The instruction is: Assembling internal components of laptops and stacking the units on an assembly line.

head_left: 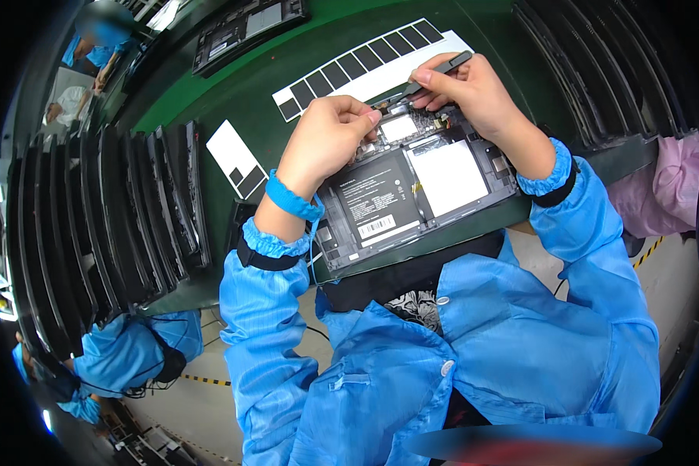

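Note:
An opened laptop base (pixel 499 172) lies before me on the green table, its inner parts showing. It holds a black battery (pixel 392 182) with a printed label on the left and a white rectangular panel (pixel 450 180) beside it. My right hand (pixel 478 95) grips dark tweezers (pixel 452 64), their tips pointing down-left to the base's far edge. My left hand (pixel 326 138), with a blue wrist strap (pixel 291 198) behind it, is at the same edge, thumb and forefinger pinched together. Whatever lies between those fingertips is too small to make out.
Beyond the base lies a white sheet with black rectangular pads (pixel 338 75); a smaller such sheet (pixel 237 159) is at the left. Rows of upright dark panels stand left (pixel 124 210) and right (pixel 590 70). Another laptop base (pixel 248 31) sits farther back. Other people are at far left.

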A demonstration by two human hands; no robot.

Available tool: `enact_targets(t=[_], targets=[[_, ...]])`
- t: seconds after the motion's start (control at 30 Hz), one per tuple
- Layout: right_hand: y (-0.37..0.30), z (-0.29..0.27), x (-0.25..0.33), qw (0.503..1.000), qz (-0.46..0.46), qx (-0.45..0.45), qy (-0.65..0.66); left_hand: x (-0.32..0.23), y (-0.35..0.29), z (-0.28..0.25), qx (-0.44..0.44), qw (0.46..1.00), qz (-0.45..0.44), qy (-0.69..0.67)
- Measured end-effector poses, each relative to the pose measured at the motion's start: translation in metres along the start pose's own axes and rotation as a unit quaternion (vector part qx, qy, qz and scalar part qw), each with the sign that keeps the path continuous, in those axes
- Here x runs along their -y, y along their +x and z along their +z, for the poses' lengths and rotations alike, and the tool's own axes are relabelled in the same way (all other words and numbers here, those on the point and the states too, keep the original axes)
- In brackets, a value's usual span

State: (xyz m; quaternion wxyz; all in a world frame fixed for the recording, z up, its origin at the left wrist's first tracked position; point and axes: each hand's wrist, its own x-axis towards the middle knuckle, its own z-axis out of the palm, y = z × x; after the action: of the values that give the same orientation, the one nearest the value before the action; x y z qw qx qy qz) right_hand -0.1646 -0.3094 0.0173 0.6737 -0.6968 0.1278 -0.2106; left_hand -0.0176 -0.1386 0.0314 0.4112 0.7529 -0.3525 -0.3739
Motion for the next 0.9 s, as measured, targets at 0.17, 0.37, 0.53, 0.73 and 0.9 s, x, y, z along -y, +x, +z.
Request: enact_targets(t=[0.17, 0.37, 0.53, 0.73, 0.9], targets=[[-0.002, -0.006, -0.003, 1.000, -0.003, -0.001, 0.006, -0.004, -0.002, 0.001, 0.016, 1.000, 0.003, -0.021], [-0.001, -0.006, -0.003, 1.000, -0.004, 0.005, 0.021, -0.010, -0.009, -0.008, 0.049, 0.996, -0.003, -0.068], [0.001, -0.004, -0.006, 1.000, -0.003, 0.003, 0.009, -0.001, -0.003, -0.007, 0.053, 0.998, 0.006, -0.042], [0.001, -0.001, -0.007, 1.000, -0.009, -0.015, -0.017, -0.010, 0.003, 0.004, -0.026, 0.997, -0.005, 0.071], [-0.001, 0.003, -0.009, 0.998, -0.030, -0.031, -0.040, -0.016, 0.008, 0.012, -0.076, 0.979, -0.014, 0.186]])
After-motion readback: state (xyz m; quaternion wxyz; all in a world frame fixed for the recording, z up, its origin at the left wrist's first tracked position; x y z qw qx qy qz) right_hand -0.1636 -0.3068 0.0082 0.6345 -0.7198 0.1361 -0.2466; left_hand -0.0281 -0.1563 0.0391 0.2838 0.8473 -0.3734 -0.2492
